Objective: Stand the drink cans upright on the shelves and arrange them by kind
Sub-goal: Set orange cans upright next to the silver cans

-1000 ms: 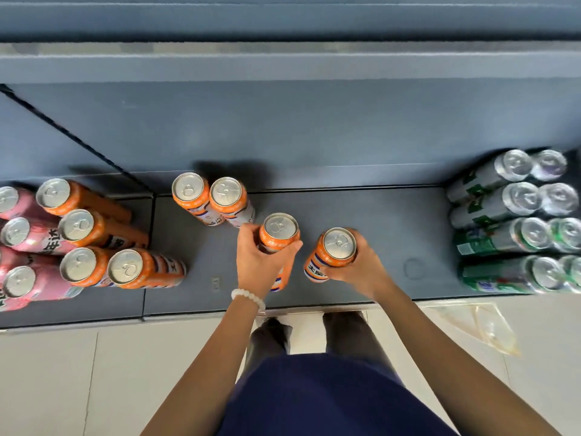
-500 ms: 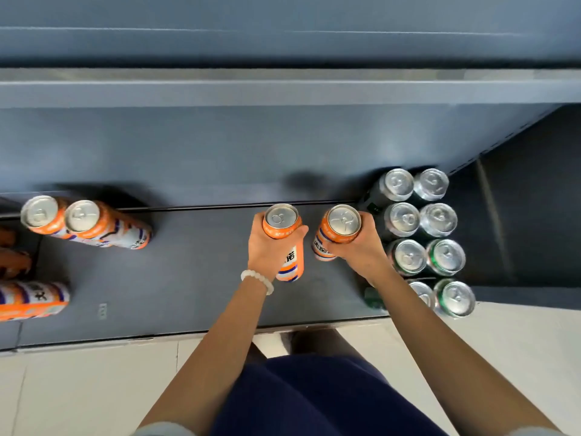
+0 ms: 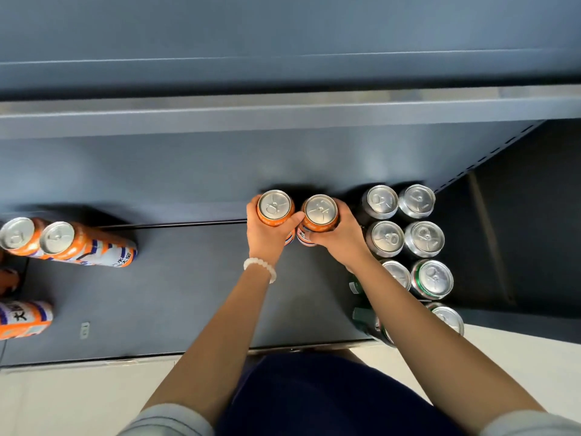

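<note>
Two orange cans (image 3: 276, 205) are gripped upright, one in each of the hands: left (image 3: 267, 236), right (image 3: 341, 239), at the shelf (image 3: 188, 294) back beside the green cans (image 3: 408, 240). More orange cans (image 3: 72, 243) are left to be moved.

Chinese character "大" on orange can (image 3: 22, 319)

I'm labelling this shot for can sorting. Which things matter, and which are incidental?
Job:
left hand and right hand, each gripping an orange can
green cans
two upright orange cans at left
shelf

Incidental:
bead bracelet
floor
</note>
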